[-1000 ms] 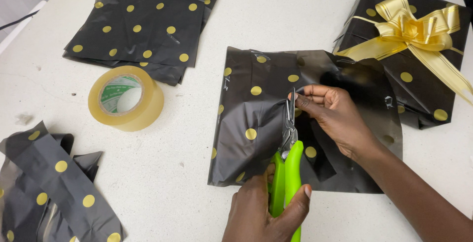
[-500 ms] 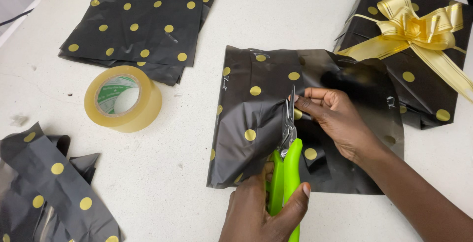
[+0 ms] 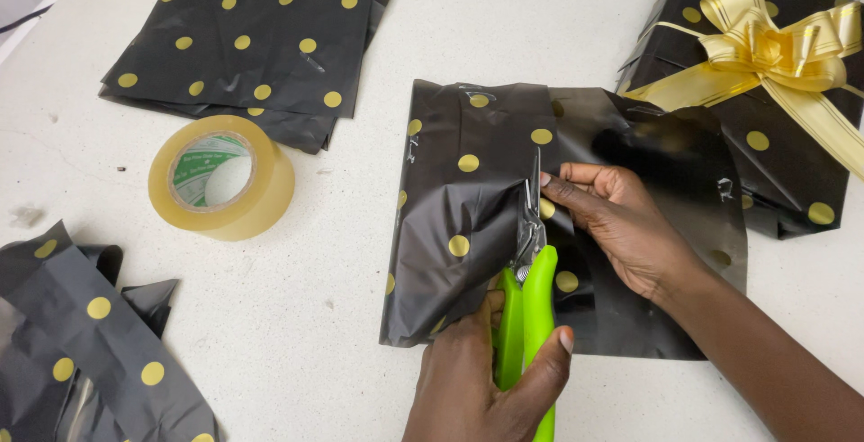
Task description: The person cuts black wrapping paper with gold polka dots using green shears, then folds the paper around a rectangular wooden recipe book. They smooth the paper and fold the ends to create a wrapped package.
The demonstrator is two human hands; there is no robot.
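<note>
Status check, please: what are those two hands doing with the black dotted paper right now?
Left hand grips green-handled cutters, blades in the wrapping sheet. Right hand pinches the paper beside the blades. Tape roll and bowed gift lie apart, nothing blocking.

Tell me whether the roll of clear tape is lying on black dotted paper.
No, the clear tape roll rests on the bare white table.

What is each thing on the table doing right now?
Green-handled cutters: gripped, blades in the paper.
Left hand: squeezing the handles.
Right hand: pinching the paper beside the blades.
Black dotted paper: partly wrapped over a parcel, loose flap raised.
Tape roll: lying flat, untouched.
Finished parcel: wrapped, gold bow on top.
Paper stack: flat.
Paper offcuts: crumpled.
</note>
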